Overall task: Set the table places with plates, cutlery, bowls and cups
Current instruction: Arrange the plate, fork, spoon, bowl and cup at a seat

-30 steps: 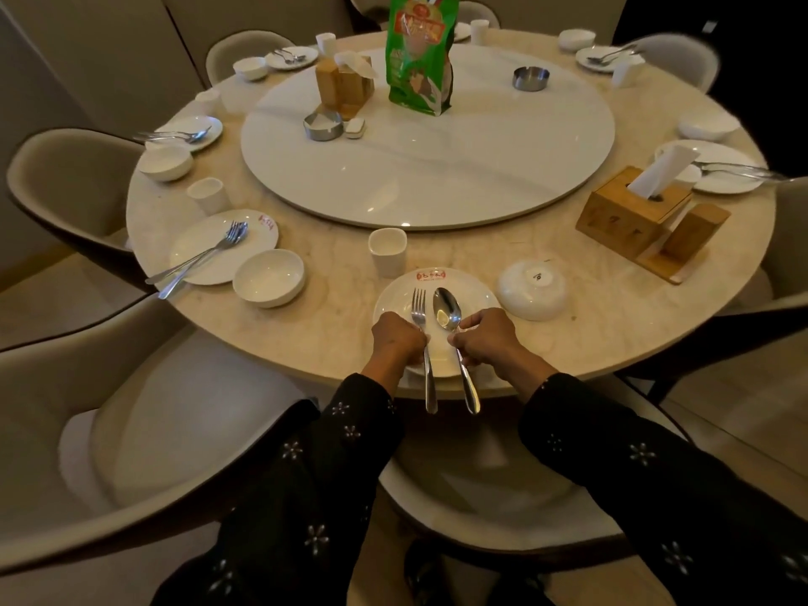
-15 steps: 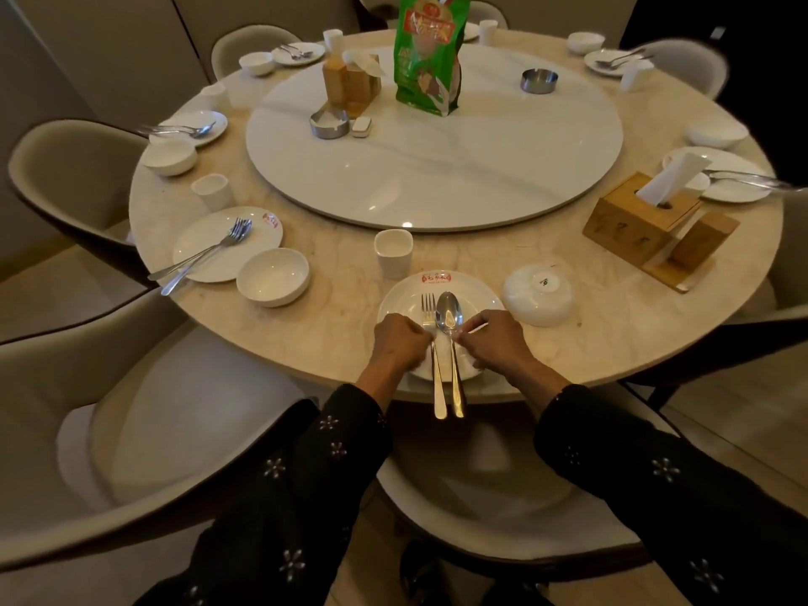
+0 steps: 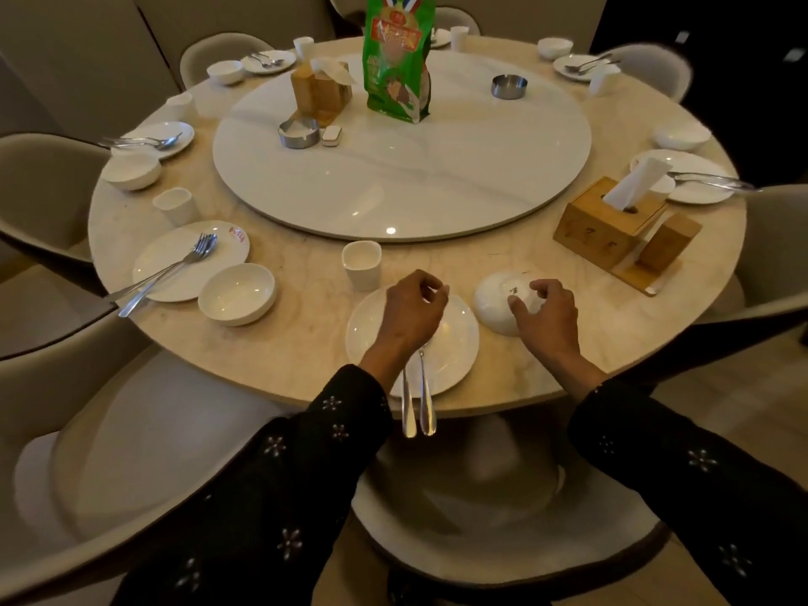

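The upturned bowl [image 3: 503, 301] lies foot-up on the counter [image 3: 306, 343], just right of the nearest plate [image 3: 454, 330], at lower centre of the frame. The right hand [image 3: 546, 314] rests over its right side with curled fingers touching the base; whether the grip is fully clamped on it cannot be told. The step in hand is judged to be turning this bowl upright. For a clean turn, the rim should be taken between thumb and fingers, lifted clear of the counter, rotated, and set down beside the plate without touching it.

The left hand [image 3: 413, 312] hovers over the plate, fingers loosely curled and holding nothing. Beneath it the fork [image 3: 409, 400] and spoon [image 3: 426, 400] lie side by side, their handles overhanging the counter edge; a knock from a sleeve could tip them off.

The bowl and plate are glossy white ceramic, smooth and probably slippery. The cutlery is polished metal. A white squared cup [image 3: 360, 264] stands just above the plate. The counter is round, pale veined stone, with a white turntable [image 3: 402, 177] at centre. A wooden tissue box [image 3: 607, 220] sits at right. Finished places are seen at left.
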`<act>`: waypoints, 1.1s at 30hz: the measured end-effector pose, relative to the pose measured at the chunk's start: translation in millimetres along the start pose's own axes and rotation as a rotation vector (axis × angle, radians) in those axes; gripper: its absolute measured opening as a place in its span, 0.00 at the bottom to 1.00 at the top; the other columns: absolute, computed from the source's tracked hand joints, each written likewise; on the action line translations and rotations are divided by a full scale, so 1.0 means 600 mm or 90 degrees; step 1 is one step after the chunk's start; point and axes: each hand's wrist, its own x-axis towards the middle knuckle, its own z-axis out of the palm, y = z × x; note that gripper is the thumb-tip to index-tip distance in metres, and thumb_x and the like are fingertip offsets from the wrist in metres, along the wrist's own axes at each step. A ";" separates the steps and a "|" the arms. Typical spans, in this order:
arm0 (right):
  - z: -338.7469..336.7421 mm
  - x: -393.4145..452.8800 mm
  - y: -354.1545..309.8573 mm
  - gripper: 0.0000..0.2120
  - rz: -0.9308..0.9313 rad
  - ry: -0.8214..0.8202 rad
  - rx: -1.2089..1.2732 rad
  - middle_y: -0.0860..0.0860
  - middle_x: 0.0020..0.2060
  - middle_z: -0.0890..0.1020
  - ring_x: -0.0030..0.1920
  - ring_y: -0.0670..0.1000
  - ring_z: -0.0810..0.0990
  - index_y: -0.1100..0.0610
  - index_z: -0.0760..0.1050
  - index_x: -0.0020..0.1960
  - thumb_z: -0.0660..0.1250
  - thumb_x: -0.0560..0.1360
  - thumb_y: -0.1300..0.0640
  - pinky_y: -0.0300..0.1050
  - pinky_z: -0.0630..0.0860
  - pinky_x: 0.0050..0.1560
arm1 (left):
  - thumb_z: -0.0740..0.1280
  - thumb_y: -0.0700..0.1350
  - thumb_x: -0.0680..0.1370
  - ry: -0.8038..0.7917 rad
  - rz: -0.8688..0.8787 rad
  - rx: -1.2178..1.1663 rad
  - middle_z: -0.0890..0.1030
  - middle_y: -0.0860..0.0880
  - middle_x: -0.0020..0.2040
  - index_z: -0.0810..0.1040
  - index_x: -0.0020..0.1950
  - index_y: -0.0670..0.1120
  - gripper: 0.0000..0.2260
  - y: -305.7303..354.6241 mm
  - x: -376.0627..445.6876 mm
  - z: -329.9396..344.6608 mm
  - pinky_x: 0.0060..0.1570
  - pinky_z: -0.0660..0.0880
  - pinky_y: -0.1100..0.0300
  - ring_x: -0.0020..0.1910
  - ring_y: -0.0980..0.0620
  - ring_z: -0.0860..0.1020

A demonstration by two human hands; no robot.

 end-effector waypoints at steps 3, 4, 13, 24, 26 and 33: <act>-0.014 0.020 0.009 0.22 0.039 -0.021 0.014 0.57 0.66 0.70 0.65 0.59 0.70 0.55 0.67 0.67 0.66 0.76 0.50 0.52 0.71 0.63 | 0.67 0.49 0.78 -0.052 0.020 0.023 0.80 0.48 0.50 0.78 0.57 0.44 0.12 0.038 0.032 0.062 0.47 0.72 0.66 0.48 0.54 0.77; -0.017 0.025 0.012 0.23 0.052 -0.031 0.018 0.57 0.67 0.70 0.66 0.59 0.70 0.55 0.67 0.69 0.65 0.77 0.49 0.52 0.70 0.64 | 0.67 0.49 0.78 -0.073 0.021 0.044 0.79 0.46 0.54 0.77 0.59 0.43 0.13 0.047 0.045 0.082 0.50 0.72 0.63 0.52 0.52 0.77; -0.019 0.054 0.029 0.26 0.179 -0.132 0.095 0.56 0.70 0.71 0.66 0.58 0.72 0.54 0.65 0.73 0.61 0.78 0.44 0.57 0.71 0.65 | 0.57 0.51 0.82 -0.235 -0.193 0.252 0.70 0.38 0.69 0.62 0.71 0.37 0.23 0.068 0.108 0.192 0.64 0.66 0.50 0.68 0.38 0.68; -0.037 0.074 0.047 0.35 0.286 -0.122 0.273 0.51 0.60 0.79 0.57 0.56 0.78 0.48 0.75 0.63 0.60 0.63 0.29 0.58 0.77 0.58 | 0.64 0.52 0.79 -0.087 -0.291 -0.071 0.76 0.43 0.64 0.74 0.64 0.41 0.19 0.061 0.120 0.201 0.61 0.73 0.52 0.63 0.43 0.75; -0.043 0.070 0.040 0.26 0.310 -0.120 0.338 0.52 0.58 0.80 0.55 0.56 0.79 0.48 0.75 0.61 0.61 0.71 0.33 0.58 0.80 0.54 | 0.70 0.48 0.76 -0.077 -0.336 -0.322 0.81 0.45 0.56 0.81 0.55 0.41 0.12 0.068 0.121 0.194 0.58 0.77 0.51 0.57 0.45 0.79; -0.091 0.089 0.023 0.31 0.353 -0.246 0.503 0.59 0.54 0.79 0.52 0.61 0.81 0.57 0.69 0.67 0.59 0.75 0.34 0.55 0.81 0.48 | 0.75 0.47 0.72 -0.247 -0.048 -0.211 0.84 0.47 0.50 0.80 0.55 0.45 0.14 0.111 0.099 0.154 0.44 0.77 0.61 0.49 0.52 0.81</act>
